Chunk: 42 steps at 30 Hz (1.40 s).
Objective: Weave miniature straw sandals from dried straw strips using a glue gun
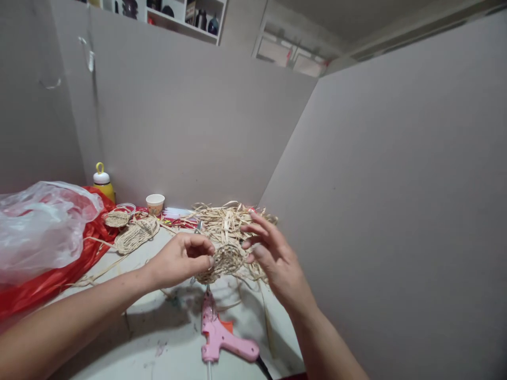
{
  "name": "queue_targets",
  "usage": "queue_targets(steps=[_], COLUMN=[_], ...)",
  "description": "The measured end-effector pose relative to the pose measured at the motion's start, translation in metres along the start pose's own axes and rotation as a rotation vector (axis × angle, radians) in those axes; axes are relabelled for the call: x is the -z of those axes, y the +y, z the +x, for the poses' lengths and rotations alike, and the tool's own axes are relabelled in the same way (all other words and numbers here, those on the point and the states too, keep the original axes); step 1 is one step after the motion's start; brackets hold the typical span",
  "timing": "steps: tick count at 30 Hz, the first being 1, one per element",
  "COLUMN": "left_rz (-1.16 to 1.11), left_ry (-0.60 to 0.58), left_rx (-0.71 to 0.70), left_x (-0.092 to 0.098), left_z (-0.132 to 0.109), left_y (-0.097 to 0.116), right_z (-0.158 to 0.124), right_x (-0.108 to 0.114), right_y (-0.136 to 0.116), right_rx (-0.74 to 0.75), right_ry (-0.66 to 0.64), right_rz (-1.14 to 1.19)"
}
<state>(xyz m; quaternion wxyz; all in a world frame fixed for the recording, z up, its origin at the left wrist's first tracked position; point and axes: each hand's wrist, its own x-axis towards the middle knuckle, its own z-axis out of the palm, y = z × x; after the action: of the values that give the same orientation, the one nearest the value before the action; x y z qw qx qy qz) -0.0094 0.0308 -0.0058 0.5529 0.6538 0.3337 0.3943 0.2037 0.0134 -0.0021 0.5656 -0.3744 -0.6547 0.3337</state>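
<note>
- Woven straw piece [227,259], count 1: I hold it raised above the table [158,322], between the table's middle and its far edge. Long axis slants, the left end nearer me and lower, the right end pointing toward the far right corner. I cannot tell which end is its front.
- My left hand [185,258]: thumb and forefinger pinched on the piece's left part, other fingers curled.
- My right hand [275,258]: fingers parted and loosely bent beside the piece's right end, closed on nothing; fingertip contact I cannot tell.
- Pink glue gun [222,332], count 1: lies on the near part of the table, nozzle pointing to the far edge, just below the woven piece in view; handle runs rightward, cord [263,368] leaving toward the near edge.
- Loose straw [222,219], one heap, strands too many to count: at the far right corner, partly behind my right hand.
- Flat woven straw pads, count 2: larger oval pad [137,235], its long axis slanting from near left to far right; smaller pad [117,218] just beside it, toward the far left corner.
- Paper cup [155,205], count 1: upright near the far edge.
- Yellow bottle [103,184], count 1: upright at the far left, loop on top.
- Left side: clear plastic bag [43,227] over red sheeting [85,256].
</note>
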Motion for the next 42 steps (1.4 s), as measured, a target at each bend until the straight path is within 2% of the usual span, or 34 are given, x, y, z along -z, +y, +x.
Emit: queue_targets(steps=[2, 4, 8, 10, 12, 14, 15, 17, 19, 20, 22, 26, 28, 31, 32, 37, 42], left_rz=[0.137, 0.183, 0.069, 0.034, -0.063, -0.233, -0.313, -0.427, -0.495, -0.491, -0.466, -0.432, -0.427, -0.371, -0.336, -0.213, -0.227], left_ry=[-0.040, -0.052, 0.002, 0.115, 0.297, 0.454, 0.483, 0.420, 0.268, 0.192, 0.126, 0.201, 0.209, 0.151, 0.121, 0.007, -0.041], left_rx=[-0.046, -0.061, -0.040, -0.094, -0.141, -0.127, -0.094, -0.004, 0.014, 0.025, 0.018, 0.001, 0.012, 0.031, 0.036, 0.045, 0.065], left_x=[-0.004, -0.005, 0.004, 0.013, 0.019, 0.020, 0.018, 0.009, -0.003, -0.008, -0.015, -0.011, -0.006, -0.001, -0.001, -0.010, -0.014], left_z=[-0.003, -0.006, -0.004, 0.001, 0.006, 0.012, 0.014, 0.014, 0.011, 0.009, 0.005, 0.005, 0.007, 0.006, 0.005, -0.001, -0.003], left_y=[0.001, 0.003, 0.012, 0.014, 0.012, 0.006, 0.002, -0.005, -0.011, -0.013, -0.014, -0.011, -0.008, -0.004, -0.004, -0.003, 0.000], right_z=[-0.002, -0.003, -0.005, -0.004, -0.004, -0.005, -0.005, -0.006, -0.008, -0.010, -0.012, -0.014, -0.013, -0.011, -0.011, -0.013, -0.016], right_x=[-0.007, -0.013, -0.015, -0.014, -0.013, -0.015, -0.016, -0.021, -0.028, -0.031, -0.037, -0.037, -0.031, -0.021, -0.019, -0.023, -0.029], right_y=[0.000, 0.000, 0.003, 0.005, 0.008, 0.010, 0.011, 0.013, 0.014, 0.014, 0.014, 0.013, 0.012, 0.009, 0.008, 0.004, 0.002], right_rx=[-0.060, -0.109, -0.127, -0.119, -0.102, -0.085, -0.083, -0.094, -0.113, -0.123, -0.143, -0.117, -0.010, 0.161, 0.194, 0.204, 0.200], right_ry=[-0.119, -0.156, -0.036, 0.038, 0.121, 0.199, 0.237, 0.305, 0.347, 0.351, 0.324, 0.160, 0.172, 0.312, 0.312, 0.108, 0.093], right_rz=[-0.022, -0.020, 0.019, 0.035, 0.052, 0.071, 0.091, 0.149, 0.209, 0.228, 0.234, 0.111, -0.011, -0.136, -0.150, -0.158, -0.138])
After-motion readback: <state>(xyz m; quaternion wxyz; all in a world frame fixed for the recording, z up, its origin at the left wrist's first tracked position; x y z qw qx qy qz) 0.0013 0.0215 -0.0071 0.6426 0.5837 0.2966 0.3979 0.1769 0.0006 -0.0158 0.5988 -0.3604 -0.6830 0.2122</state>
